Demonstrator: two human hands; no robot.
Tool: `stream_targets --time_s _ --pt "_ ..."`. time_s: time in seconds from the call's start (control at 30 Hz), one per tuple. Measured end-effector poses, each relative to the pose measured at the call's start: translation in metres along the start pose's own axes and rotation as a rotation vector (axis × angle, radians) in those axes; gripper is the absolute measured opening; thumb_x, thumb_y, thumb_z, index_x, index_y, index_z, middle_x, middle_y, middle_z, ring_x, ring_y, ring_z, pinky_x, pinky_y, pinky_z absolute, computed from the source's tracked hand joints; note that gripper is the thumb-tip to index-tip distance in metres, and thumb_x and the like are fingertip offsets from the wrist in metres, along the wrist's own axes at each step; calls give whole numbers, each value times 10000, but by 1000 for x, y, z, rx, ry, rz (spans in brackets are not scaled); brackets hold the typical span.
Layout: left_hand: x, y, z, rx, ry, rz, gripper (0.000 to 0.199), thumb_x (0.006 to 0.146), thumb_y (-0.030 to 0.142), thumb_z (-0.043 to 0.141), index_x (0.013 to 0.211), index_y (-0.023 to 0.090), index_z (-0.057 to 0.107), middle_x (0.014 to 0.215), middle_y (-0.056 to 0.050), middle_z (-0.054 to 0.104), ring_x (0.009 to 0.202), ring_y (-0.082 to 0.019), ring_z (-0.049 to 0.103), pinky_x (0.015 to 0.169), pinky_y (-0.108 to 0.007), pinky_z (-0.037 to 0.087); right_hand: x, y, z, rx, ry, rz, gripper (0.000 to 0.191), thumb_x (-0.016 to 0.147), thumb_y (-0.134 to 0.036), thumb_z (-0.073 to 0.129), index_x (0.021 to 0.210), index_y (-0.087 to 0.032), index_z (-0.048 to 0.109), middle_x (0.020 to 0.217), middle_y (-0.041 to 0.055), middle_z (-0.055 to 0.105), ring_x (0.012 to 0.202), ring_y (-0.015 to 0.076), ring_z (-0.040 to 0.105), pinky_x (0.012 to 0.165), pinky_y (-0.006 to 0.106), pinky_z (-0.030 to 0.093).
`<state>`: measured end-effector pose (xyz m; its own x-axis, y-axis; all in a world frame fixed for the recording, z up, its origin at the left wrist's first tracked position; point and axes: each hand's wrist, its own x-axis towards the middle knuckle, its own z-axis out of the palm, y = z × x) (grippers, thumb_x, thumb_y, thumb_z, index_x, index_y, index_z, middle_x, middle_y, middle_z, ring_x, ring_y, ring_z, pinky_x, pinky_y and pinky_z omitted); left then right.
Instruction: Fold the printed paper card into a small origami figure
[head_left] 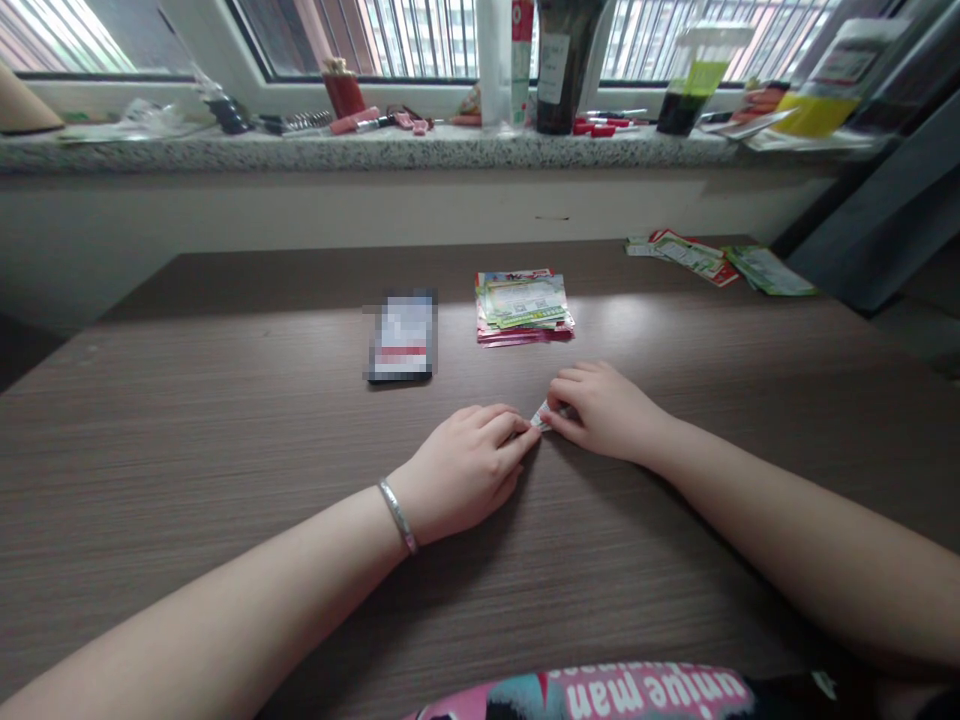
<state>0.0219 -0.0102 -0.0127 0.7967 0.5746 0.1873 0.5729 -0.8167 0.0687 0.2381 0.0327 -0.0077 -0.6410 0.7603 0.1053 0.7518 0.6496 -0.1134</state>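
A small whitish printed slip of paper (541, 414) is between my two hands, low over the brown table; most of it is hidden by fingers. My right hand (604, 412) has its thumb and fingers closed on the slip's right end. My left hand (474, 468), with a silver bangle (397, 515) at the wrist, has its fingertips pressed together at the slip's lower left end. Beyond the hands lies a stack of colourful printed packets or cards (525, 305). To its left is a phone-like dark-edged object (403, 338), its face blurred out.
More green and red printed strips (697, 257) lie at the table's far right corner. Behind the table (225, 430), a granite windowsill (300, 152) holds a dark bottle (559, 70), a cup with dark green liquid (684, 105), a yellow-filled container (817, 112) and small clutter.
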Motion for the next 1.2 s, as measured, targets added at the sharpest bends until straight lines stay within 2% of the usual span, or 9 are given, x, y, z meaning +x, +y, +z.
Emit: stream_targets --time_s 0.33,0.83,1.2 --pt "1 1 1 8 -30 -12 352 916 207 430 1247 147 537 1151 -98 601 1120 -240 536 950 -416 489 2 14 7 218 -1 14 190 858 -354 599 786 -179 624 818 42 669 804 178 569 735 278 393" --pt "3 3 -2 -3 -46 -51 352 895 202 454 1229 153 552 1137 -88 599 1103 -235 537 966 -411 473 4 14 10 208 16 33 180 841 -339 634 773 -173 638 803 40 679 794 180 583 726 280 402" --pt "1 1 -5 40 -15 -24 325 893 192 452 1188 158 586 1163 -66 632 1103 -228 573 897 -396 525 3 13 10 186 19 36 194 859 -359 602 785 -181 625 821 38 666 809 171 572 736 272 383"
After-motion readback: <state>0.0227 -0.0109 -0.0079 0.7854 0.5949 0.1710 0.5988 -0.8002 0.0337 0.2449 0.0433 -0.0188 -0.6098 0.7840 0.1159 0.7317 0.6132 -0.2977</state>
